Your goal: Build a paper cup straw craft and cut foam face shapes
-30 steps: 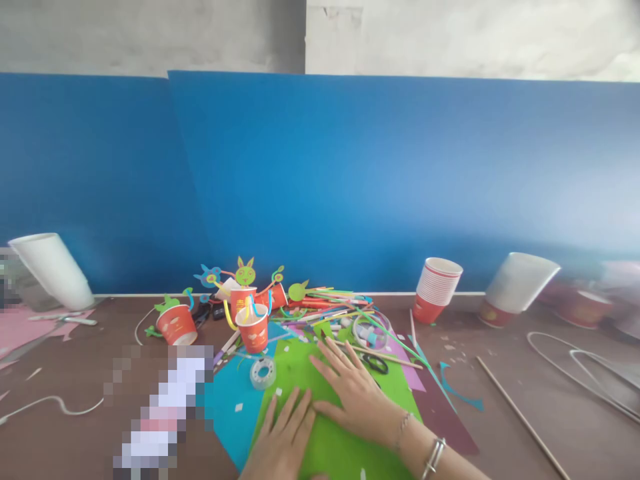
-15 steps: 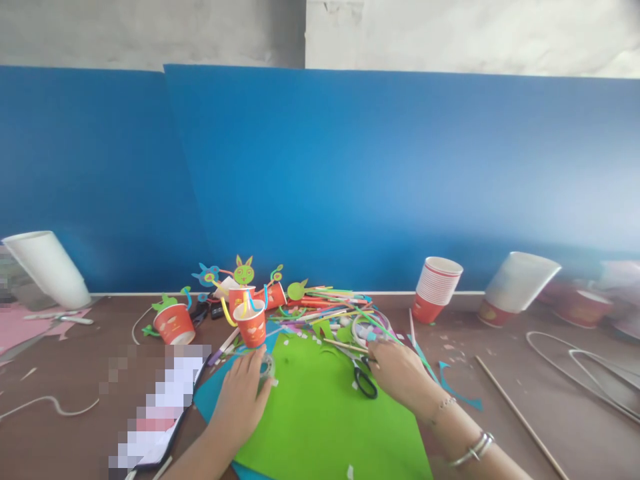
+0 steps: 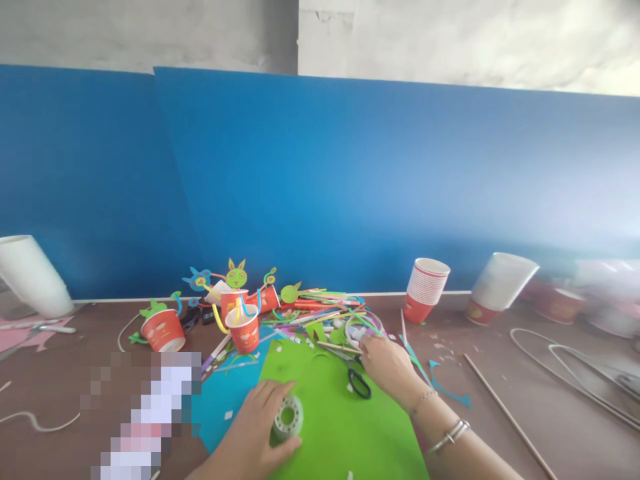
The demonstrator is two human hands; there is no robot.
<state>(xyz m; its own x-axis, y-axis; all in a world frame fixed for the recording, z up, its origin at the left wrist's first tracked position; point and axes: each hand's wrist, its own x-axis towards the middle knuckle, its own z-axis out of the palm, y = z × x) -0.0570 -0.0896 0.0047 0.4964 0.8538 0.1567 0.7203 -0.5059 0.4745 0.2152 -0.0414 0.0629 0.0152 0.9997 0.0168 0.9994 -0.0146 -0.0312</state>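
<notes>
My left hand (image 3: 257, 423) is curled around a roll of clear tape (image 3: 295, 419), held between thumb and fingers over the bright green paper (image 3: 345, 433). Farther forward, my right hand (image 3: 387, 363) reaches to the far right part of the paper with its fingers bent together, and what they grip is hidden. Beside those fingers lie a thin wooden stick (image 3: 336, 347), whose right end runs under the hand, and black-handled scissors (image 3: 359, 385). A blue sheet (image 3: 225, 400) shows from beneath the green one.
Red paper cups with cut-out animal shapes and bent straws, such as this cup (image 3: 243, 331), stand at the back left. Straws (image 3: 325, 313) are heaped behind the paper. Cup stacks (image 3: 427, 290) stand right, near a long stick (image 3: 507, 413) and cables (image 3: 565, 373).
Both hands have left their flat position on the green paper. My left hand has taken the tape roll and brought it rightward onto the paper; my right hand has moved to the stick and scissors.
</notes>
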